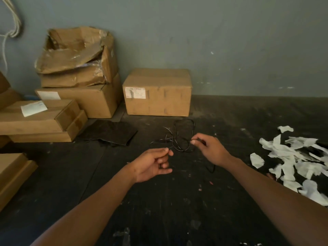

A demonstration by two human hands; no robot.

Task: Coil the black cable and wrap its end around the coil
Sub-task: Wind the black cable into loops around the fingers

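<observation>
A thin black cable (pixel 184 137) lies in loose, tangled loops on the dark floor, just beyond both hands. My left hand (pixel 152 164) pinches one strand of it between thumb and forefinger, palm turned up. To the right and slightly farther away, my right hand (pixel 207 148) pinches another strand near the loops. A further stretch of the cable (pixel 212 168) trails on the floor under my right wrist.
Cardboard boxes are stacked at the left (pixel 76 75), and one closed box (pixel 157 92) stands against the grey wall. A black cloth (pixel 110 133) lies left of the cable. Torn white paper scraps (pixel 292 157) cover the floor at the right.
</observation>
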